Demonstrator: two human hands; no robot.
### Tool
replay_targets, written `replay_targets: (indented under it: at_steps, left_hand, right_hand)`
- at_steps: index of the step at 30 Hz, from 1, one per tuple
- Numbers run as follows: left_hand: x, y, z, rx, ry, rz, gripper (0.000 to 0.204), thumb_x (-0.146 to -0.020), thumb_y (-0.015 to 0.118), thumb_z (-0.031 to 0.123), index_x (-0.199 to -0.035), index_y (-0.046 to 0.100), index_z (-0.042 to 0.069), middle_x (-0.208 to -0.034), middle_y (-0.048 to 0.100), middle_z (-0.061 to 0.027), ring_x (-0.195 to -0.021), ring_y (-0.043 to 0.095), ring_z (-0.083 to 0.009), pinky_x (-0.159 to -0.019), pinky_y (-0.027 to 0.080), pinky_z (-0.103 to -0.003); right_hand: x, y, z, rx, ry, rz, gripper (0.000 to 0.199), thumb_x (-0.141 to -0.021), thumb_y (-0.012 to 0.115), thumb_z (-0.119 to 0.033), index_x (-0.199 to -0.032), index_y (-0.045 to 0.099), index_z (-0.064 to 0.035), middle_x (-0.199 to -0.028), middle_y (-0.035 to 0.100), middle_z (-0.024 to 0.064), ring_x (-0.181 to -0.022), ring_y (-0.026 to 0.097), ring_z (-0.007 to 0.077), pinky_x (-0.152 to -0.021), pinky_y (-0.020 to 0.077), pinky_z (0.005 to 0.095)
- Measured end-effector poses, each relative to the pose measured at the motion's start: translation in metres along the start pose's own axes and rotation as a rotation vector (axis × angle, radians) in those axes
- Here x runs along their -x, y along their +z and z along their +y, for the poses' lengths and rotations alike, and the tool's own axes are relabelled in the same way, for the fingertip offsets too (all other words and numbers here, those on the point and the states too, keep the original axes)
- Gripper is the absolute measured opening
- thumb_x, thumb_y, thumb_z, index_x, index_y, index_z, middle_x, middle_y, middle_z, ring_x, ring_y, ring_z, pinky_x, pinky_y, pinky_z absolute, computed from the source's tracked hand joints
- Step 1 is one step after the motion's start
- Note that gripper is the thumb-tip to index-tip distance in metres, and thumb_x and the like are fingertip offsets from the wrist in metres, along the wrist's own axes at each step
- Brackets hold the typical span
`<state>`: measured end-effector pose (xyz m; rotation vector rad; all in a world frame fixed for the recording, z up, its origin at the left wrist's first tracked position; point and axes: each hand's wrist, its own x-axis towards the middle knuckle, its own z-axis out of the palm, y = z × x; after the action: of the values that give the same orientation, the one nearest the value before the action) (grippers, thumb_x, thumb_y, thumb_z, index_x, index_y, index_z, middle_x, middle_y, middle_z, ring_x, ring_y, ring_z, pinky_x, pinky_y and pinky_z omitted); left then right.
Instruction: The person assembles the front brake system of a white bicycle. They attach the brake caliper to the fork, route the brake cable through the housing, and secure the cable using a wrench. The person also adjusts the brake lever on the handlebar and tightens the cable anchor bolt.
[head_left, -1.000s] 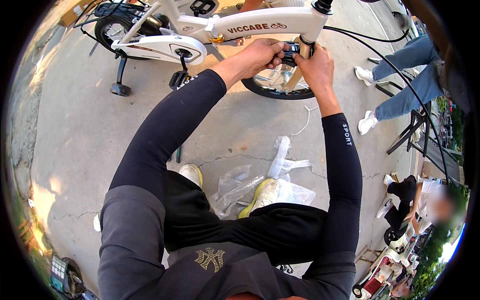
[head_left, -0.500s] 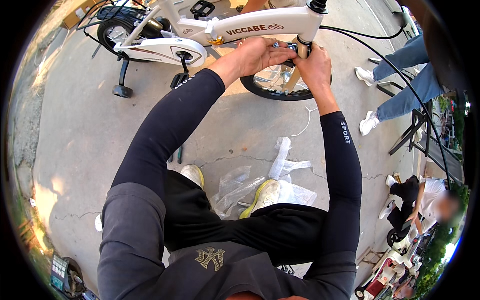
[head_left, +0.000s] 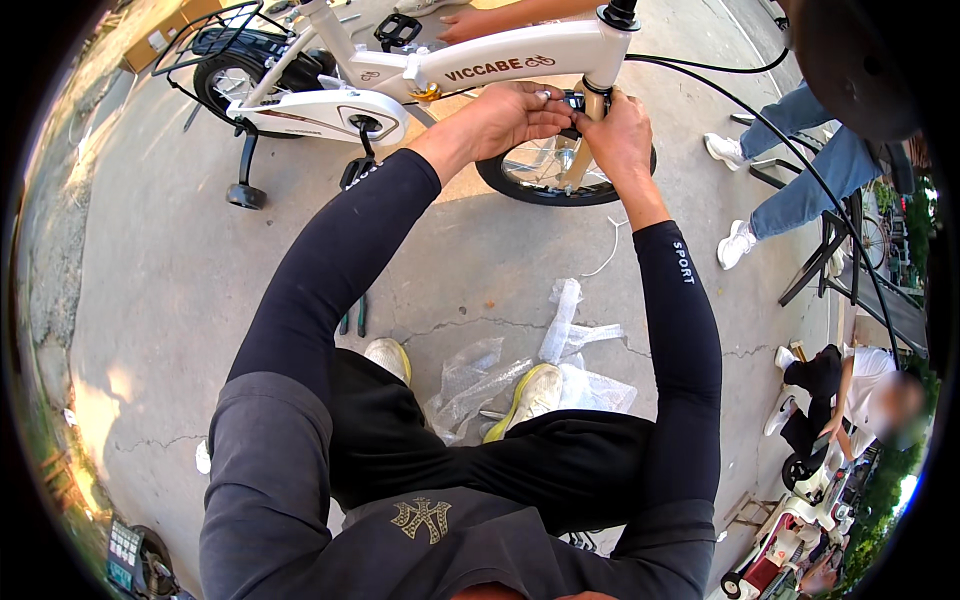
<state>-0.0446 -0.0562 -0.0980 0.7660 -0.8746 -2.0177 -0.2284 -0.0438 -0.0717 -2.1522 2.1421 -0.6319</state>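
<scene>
- Bare concrete ground (head_left: 250, 260), grey, smooth and crossed by thin cracks, is seen beneath everything.
- Crumpled, translucent plastic wrap (head_left: 565, 320) is spread around a yellow-edged shoe (head_left: 537, 390); a thin white strip (head_left: 605, 258) is curled nearby.
- Green-handled tools (head_left: 361, 316) are partly hidden by the left sleeve.
- At the right, a person in jeans (head_left: 815, 195) is placed beside a black metal frame (head_left: 835, 250), crossed in view by a black cable (head_left: 790, 140); the upper right corner is blocked by a dark, blurred round shape (head_left: 858, 75).
- Beyond the bicycle, another person's hand (head_left: 462, 26) is seen; a cardboard box (head_left: 165, 38) is set near the rear rack.
- The glossy white bicycle (head_left: 520, 62) is stood across the top, with a black pedal (head_left: 397, 31), a rounded chain guard (head_left: 310, 113) and a beige front fork (head_left: 577, 165).
- The left hand (head_left: 510, 118) is half curled beside the fork top; a small shiny piece (head_left: 544, 95) is seen at its fingertips, but whether it is pinched cannot be told.
- The right hand (head_left: 616, 132) is bent about the fork top, its thumb laid near a small dark part (head_left: 574, 101); its grip cannot be told, the fingers being hidden.
</scene>
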Motion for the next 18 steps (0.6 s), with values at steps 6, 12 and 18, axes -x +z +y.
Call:
replay_targets:
  at_steps: [6,12,18]
  left_hand:
    - [-0.006,0.009,-0.008,-0.250,0.095,0.159,0.026,-0.108,0.044,0.015,-0.124,0.056,-0.003,-0.102,0.065,-0.0075,-0.086,0.067,-0.0131,-0.079,0.059,-0.024]
    - [-0.012,0.032,-0.014,-0.342,0.160,0.342,0.027,-0.106,0.047,0.014,-0.118,0.060,-0.006,-0.095,0.067,-0.0077,-0.079,0.068,-0.0134,-0.069,0.060,-0.026]
    - [-0.010,0.036,-0.021,-0.385,0.265,0.442,0.028,-0.106,0.046,0.014,-0.119,0.059,-0.007,-0.097,0.071,-0.0125,-0.079,0.070,-0.0175,-0.069,0.060,-0.029]
  right_hand:
    - [0.001,-0.001,-0.001,-0.026,0.002,-0.006,0.050,-0.077,0.083,-0.024,-0.114,0.063,0.0034,-0.114,0.062,0.0260,-0.103,0.066,0.0423,-0.091,0.0546,0.0455]
    - [0.002,-0.002,-0.002,-0.021,0.014,-0.016,0.050,-0.078,0.081,-0.023,-0.116,0.062,0.0037,-0.115,0.062,0.0257,-0.104,0.067,0.0420,-0.091,0.0548,0.0452]
    - [0.002,-0.005,-0.002,-0.027,-0.022,-0.045,0.055,-0.077,0.079,-0.025,-0.119,0.061,0.0055,-0.115,0.060,0.0279,-0.104,0.066,0.0433,-0.091,0.0549,0.0453]
